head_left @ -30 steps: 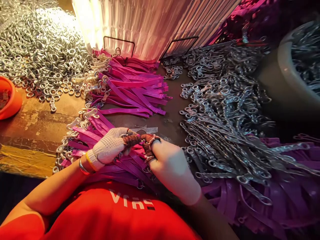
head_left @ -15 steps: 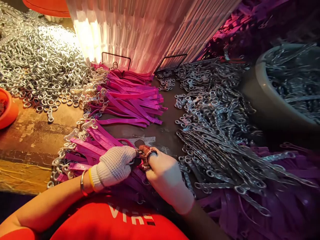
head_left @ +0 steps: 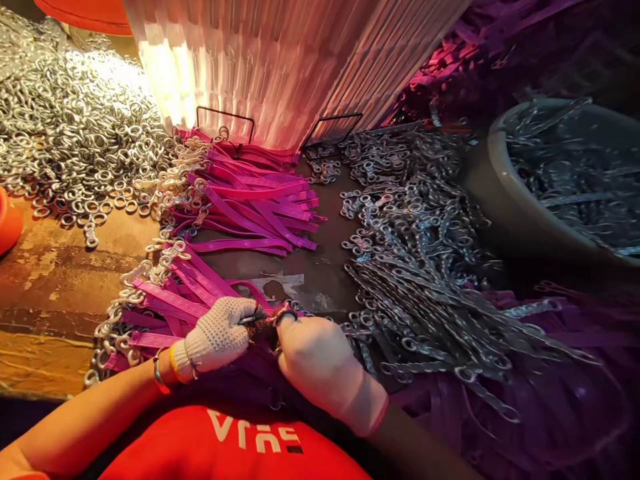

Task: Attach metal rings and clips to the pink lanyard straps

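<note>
My left hand [head_left: 220, 333], in a dotted white glove with dark fingertips, is closed in a pinch. A bit of metal shows at its fingertips, too small to name. Close against it, my right hand [head_left: 323, 367] in a plain white glove is also closed, with a dark band around a finger. What it grips is hidden behind the fingers. Beneath and left of both hands lie pink straps [head_left: 173, 303] with metal rings and links at their left ends. A second bundle of pink straps [head_left: 255, 190] lies farther back.
Loose metal rings [head_left: 100, 140] are heaped at the left, near an orange container [head_left: 7, 223]. Twisted metal chain pieces [head_left: 425, 287] pile up on the right beside a grey bucket [head_left: 500, 167]. Behind the straps stands a ribbed translucent panel [head_left: 260, 73]. Purple straps [head_left: 465, 413] lie at lower right.
Both hands have shifted slightly left in the picture, as has the whole scene. My right hand has turned and now covers more of the fingertips. Both hands stay closed together.
</note>
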`<state>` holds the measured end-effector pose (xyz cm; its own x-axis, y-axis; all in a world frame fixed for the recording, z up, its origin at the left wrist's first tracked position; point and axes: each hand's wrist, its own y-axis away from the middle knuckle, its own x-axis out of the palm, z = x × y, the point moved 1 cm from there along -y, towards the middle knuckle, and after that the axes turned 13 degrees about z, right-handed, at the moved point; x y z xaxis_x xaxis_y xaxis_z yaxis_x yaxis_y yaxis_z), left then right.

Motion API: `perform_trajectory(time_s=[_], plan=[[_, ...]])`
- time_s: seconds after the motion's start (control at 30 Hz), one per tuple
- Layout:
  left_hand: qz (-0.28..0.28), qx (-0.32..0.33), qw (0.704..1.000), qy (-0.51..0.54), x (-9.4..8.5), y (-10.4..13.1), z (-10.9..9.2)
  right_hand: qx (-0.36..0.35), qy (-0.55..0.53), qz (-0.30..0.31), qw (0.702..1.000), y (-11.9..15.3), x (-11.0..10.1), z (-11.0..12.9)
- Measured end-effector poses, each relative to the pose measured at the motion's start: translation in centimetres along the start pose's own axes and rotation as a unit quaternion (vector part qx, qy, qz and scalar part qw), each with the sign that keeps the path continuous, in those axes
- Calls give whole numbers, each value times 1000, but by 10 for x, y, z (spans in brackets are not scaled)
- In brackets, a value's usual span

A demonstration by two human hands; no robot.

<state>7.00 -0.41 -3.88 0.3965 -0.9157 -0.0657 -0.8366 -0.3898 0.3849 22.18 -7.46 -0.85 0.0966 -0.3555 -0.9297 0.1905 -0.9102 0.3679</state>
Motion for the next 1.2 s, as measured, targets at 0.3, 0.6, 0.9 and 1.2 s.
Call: perform_trajectory(time_s=[0.3, 0.6, 0.9, 1.2], plan=[[13, -70, 993, 98, -7, 2, -8, -11, -4, -50, 999, -4, 11, -2], [-31, -72, 994, 77, 0, -1, -7, 18, -104, -120, 987, -7, 27, -14], [-49, -64, 996, 21, 4, 0, -5, -27, -20, -66, 997, -6, 17, -13], [-24, -37, 998, -49, -3, 1, -7, -62, 22, -11, 998, -6, 6, -8]])
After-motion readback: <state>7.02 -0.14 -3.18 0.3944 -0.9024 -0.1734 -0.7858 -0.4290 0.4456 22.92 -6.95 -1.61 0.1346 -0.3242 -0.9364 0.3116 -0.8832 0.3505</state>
